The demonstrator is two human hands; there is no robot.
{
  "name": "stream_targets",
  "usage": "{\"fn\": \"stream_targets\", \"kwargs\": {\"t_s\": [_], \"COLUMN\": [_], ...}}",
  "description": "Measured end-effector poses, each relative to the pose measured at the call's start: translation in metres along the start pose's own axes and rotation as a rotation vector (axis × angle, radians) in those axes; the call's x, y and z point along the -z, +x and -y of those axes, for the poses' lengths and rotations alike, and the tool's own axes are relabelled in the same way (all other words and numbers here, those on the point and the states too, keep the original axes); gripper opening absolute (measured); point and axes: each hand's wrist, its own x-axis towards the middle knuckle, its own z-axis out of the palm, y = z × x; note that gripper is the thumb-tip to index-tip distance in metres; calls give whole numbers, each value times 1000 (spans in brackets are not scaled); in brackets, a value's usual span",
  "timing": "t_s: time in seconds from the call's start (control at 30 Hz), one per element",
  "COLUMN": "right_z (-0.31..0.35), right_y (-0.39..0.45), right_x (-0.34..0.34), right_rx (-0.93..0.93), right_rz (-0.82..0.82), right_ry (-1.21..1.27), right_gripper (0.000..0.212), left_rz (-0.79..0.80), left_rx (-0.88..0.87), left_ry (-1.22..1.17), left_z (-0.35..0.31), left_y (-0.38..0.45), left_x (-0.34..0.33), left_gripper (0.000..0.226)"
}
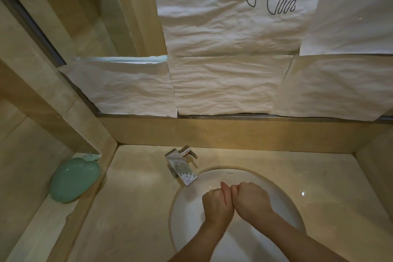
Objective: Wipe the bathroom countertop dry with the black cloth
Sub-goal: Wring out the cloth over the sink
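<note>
My left hand [217, 203] and my right hand [251, 199] are held together over the white basin [282, 195], both closed into fists with the knuckles touching. Nothing shows inside either fist, and what the palms hide below them cannot be seen. No black cloth is in view. The beige stone countertop [136, 198] surrounds the basin on the left, back and right.
A chrome tap [180, 166] stands at the basin's back left rim. A green apple-shaped dish [74, 181] rests on a lower ledge at the left. Crumpled white paper [225, 85] covers the mirror above the backsplash.
</note>
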Motion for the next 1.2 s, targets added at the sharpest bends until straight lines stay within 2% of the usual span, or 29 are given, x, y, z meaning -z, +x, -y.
{"fn": "stream_targets", "kwargs": {"t_s": [0.1, 0.13, 0.17, 0.23, 0.33, 0.4, 0.5, 0.67, 0.77, 0.83, 0.97, 1.07, 1.2], "right_z": [-10, -14, -18, -28, -35, -34, -27, -8, 4, 11, 16, 26, 59], "right_y": [-1, -4, -7, -13, -26, -34, -50, -70, -78, -82, -85, -89, -92], "right_x": [1, 4, 5, 6, 10, 13, 23, 31, 35, 38, 33, 31, 22], "right_rx": [28, 38, 44, 53, 8, 33, 133, 292, 363, 399, 384, 410, 295], "right_rz": [96, 103, 97, 92, 151, 200, 271, 473, 490, 459, 295, 213, 137], "right_ry": [64, 123, 186, 378, 840, 1015, 1170, 1170, 1159, 1145, 1053, 806, 902], "right_gripper": [34, 32, 29, 24, 21, 18, 15, 11, 35, 33, 4, 12, 12], "left_rz": [59, 84, 136, 338, 445, 456, 287, -18, -91, -77, -3, 126, 197], "left_rx": [-98, -112, -53, 174, 353, 395, 479, 540, 486, 478, 552, 571, 630], "left_ry": [246, 270, 232, -101, -502, -630, -699, -737, -739, -796, -878, -803, -830], "left_z": [-9, -12, -14, -16, -18, -18, -20, -26, -30, -25, -11, 1, 25], "left_y": [9, 11, 12, 8, -16, -36, -64, -91, -95, -96, -91, -85, -71], "left_x": [15, 17, 20, 34, 66, 80, 96, 121, 133, 139, 144, 147, 167], "left_gripper": [51, 50, 47, 34, 15, 17, 17, 16, 19, 26, 29, 31, 34]}}
